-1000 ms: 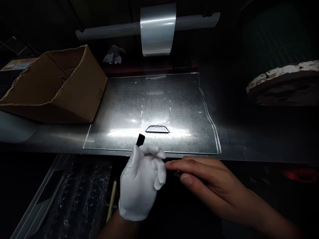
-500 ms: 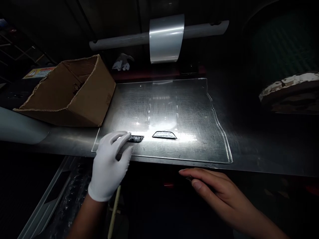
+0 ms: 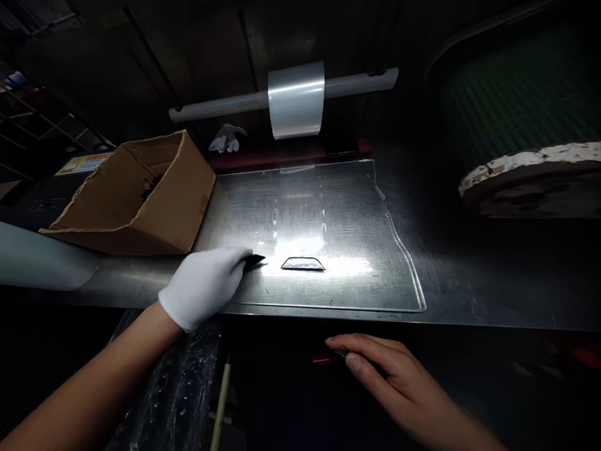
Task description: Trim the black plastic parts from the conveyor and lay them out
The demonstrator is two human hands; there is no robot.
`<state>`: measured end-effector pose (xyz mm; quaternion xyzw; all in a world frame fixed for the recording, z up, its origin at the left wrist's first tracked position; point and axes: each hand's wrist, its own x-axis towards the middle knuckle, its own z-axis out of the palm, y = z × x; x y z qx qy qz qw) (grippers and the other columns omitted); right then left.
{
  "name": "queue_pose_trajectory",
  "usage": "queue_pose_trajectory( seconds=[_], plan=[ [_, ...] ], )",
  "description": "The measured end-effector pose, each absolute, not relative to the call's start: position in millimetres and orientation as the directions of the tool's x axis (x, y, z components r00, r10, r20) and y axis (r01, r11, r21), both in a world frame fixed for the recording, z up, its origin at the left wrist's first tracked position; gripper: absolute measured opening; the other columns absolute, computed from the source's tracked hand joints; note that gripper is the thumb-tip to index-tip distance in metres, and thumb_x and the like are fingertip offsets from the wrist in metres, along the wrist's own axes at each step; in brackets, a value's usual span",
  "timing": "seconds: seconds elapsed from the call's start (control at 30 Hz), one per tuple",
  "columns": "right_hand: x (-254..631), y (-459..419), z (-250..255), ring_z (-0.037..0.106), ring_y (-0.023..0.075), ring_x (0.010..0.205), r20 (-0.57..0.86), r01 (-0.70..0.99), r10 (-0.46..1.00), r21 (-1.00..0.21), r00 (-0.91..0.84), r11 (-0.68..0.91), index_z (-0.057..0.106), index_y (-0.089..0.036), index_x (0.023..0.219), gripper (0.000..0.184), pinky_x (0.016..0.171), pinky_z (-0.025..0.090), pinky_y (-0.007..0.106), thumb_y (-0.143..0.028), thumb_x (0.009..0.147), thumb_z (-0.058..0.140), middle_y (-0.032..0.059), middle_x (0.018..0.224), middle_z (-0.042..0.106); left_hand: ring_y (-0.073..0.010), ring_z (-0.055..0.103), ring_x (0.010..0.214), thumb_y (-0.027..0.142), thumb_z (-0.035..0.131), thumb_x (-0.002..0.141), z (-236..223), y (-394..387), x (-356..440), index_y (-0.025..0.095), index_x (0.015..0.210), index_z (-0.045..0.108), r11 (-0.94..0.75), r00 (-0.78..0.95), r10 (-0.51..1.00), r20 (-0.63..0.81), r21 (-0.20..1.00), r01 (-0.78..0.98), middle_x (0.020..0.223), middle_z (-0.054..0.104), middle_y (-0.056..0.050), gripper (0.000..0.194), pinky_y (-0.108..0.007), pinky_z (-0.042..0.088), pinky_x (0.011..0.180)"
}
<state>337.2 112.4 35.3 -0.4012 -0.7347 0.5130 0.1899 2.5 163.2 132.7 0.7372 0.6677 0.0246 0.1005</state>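
My left hand (image 3: 209, 282), in a white glove, pinches a small black trapezoid plate (image 3: 255, 260) just over the left part of a clear, scratched sheet (image 3: 347, 232). Most of that plate is hidden behind the glove. To its right, a second trapezoid plate (image 3: 303, 264) with a dark rim and shiny face lies flat on the sheet. My bare right hand (image 3: 387, 376) is held in front of the bench edge, apart from both plates. Thumb and forefinger are closed around something small and dark, too little of which shows to name.
At the left stands an open cardboard box (image 3: 171, 213) with dark bits inside. A roll of clear film (image 3: 297, 100) hangs on a grey bar behind the sheet. A crumpled white glove (image 3: 226, 138) lies beneath the bar. A large green ribbed drum (image 3: 526, 119) bulks at the right.
My left hand has closed on the left plate, turning over it and tilting the plate up from the sheet. My right hand keeps its pinch. The whole view has shifted slightly.
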Motion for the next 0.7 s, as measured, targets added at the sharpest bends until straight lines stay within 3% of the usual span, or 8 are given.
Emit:
queue_pose_trajectory(
  seconds=[0.03,0.1,0.17,0.2,0.3,0.43,0.53,0.7],
  plan=[
    [338.2,111.2,32.5,0.075,0.0188,0.115,-0.144,0.387,0.782,-0.913,-0.606,0.132,0.071,-0.041,0.133,0.031,0.099,0.061,0.028,-0.044,0.107,0.055,-0.0019,0.125,0.078,-0.0239,0.075,0.09,0.032,0.05,0.104,137.0,161.7,2.3,0.027,0.118,0.076,0.0,0.024,0.996,-0.087,0.258,0.966,0.104,0.081,-0.002,0.03,-0.035,0.058,0.078],
    [339.4,109.5,28.3,0.074,0.019,0.115,-0.169,0.373,0.781,-0.924,-0.601,0.088,0.071,-0.042,0.132,0.03,0.1,0.06,0.028,-0.044,0.107,0.056,-0.0023,0.123,0.079,-0.0212,0.077,0.091,0.039,0.058,0.102,145.8,154.5,8.1,0.028,0.12,0.076,0.222,-0.169,0.975,-0.147,0.536,0.814,0.112,0.081,-0.001,0.028,-0.031,0.061,0.077],
    [338.9,109.4,27.7,0.074,0.0196,0.115,-0.193,0.349,0.774,-0.936,-0.602,0.038,0.071,-0.042,0.132,0.029,0.099,0.059,0.028,-0.045,0.106,0.057,-0.0015,0.122,0.078,-0.0189,0.078,0.083,0.043,0.067,0.097,151.5,142.4,23.3,0.027,0.124,0.075,0.405,-0.283,0.912,-0.298,0.766,0.499,0.113,0.081,-0.001,0.033,-0.028,0.063,0.072],
    [337.8,109.8,29.3,0.074,0.0199,0.113,-0.198,0.326,0.774,-0.945,-0.602,0.012,0.072,-0.041,0.13,0.029,0.097,0.059,0.028,-0.046,0.105,0.058,-0.0006,0.121,0.078,-0.018,0.077,0.078,0.044,0.071,0.094,152.3,135.6,33.9,0.026,0.125,0.074,0.457,-0.296,0.883,-0.364,0.812,0.364,0.11,0.081,-0.001,0.036,-0.027,0.063,0.07],
    [330.0,112.3,40.7,0.072,0.0164,0.093,-0.205,0.2,0.809,-0.974,-0.551,-0.11,0.074,-0.034,0.119,0.024,0.079,0.057,0.023,-0.047,0.102,0.065,0.0014,0.103,0.076,-0.0156,0.075,0.068,0.038,0.077,0.09,148.3,117.4,69.6,0.027,0.124,0.075,0.535,-0.279,0.835,-0.474,0.818,0.212,0.095,0.081,0.001,0.036,-0.024,0.063,0.068],
    [313.2,115.5,55.0,0.047,0.0062,0.058,-0.292,-0.075,0.837,-0.928,-0.462,-0.365,0.073,-0.027,0.111,0.024,0.054,0.041,0.017,-0.048,0.099,0.071,-0.0049,0.072,0.055,-0.0181,0.075,0.067,0.032,0.081,0.083,136.0,104.4,104.9,0.027,0.115,0.078,0.637,-0.229,0.763,-0.605,0.764,0.105,0.081,0.079,0.001,0.033,-0.023,0.062,0.061],
    [305.4,115.0,55.3,0.038,0.0044,0.053,-0.322,-0.213,0.807,-0.855,-0.495,-0.472,0.071,-0.023,0.109,0.027,0.049,0.033,0.017,-0.048,0.098,0.073,-0.007,0.068,0.047,-0.0186,0.075,0.066,0.032,0.079,0.083,128.0,99.2,117.1,0.027,0.114,0.079,0.674,-0.172,0.734,-0.657,0.735,0.068,0.077,0.078,0.001,0.032,-0.023,0.063,0.061],
    [304.2,109.4,48.8,0.034,0.0043,0.05,-0.336,-0.281,0.8,-0.81,-0.498,-0.515,0.065,-0.02,0.097,0.028,0.045,0.028,0.018,-0.047,0.099,0.073,-0.0086,0.063,0.043,-0.0208,0.078,0.077,0.032,0.076,0.088,125.4,93.4,125.6,0.024,0.12,0.078,0.68,-0.059,0.723,-0.688,0.725,-0.108,0.088,0.081,-0.002,0.033,-0.023,0.064,0.066]
  ],
)
